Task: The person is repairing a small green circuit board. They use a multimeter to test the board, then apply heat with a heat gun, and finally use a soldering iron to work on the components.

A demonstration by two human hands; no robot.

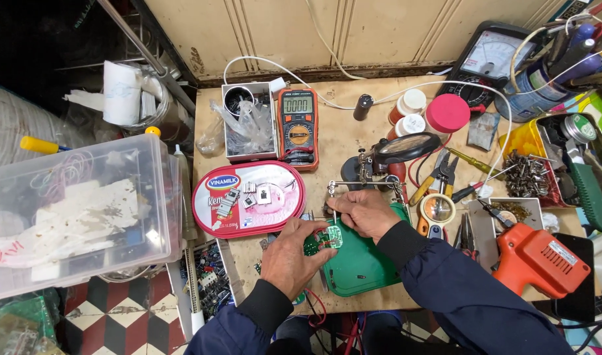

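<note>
Holding a small green printed circuit board (328, 238), the person works over a flat green plastic mat (363, 266) at the front edge of a wooden workbench (344, 141). The left hand (293, 253) rests knuckles-up on the board's left side, fingers curled together and pinching its edge. The right hand (365, 213) lies just beyond the board, fingers closed around a thin metal probe or tool (334, 215) whose tip points down at the board; the exact kind of tool cannot be told.

Surrounding items:
- An oval pink and red tin lid (248, 197) lies just left of the hands, carrying a few small components.
- An orange and black digital multimeter (298, 125) stands behind the lid, beside a white box of bagged parts (248, 121).
- A helping-hand stand with a round magnifying lens (406, 148) sits directly behind the right hand.
- Yellow-handled pliers (431, 179) and a small round loupe (438, 209) lie to the right of it.
- An orange pistol-shaped soldering gun (536, 256) rests at the far right.
- A clear plastic storage bin (77, 210) stands off the bench to the left.
</note>
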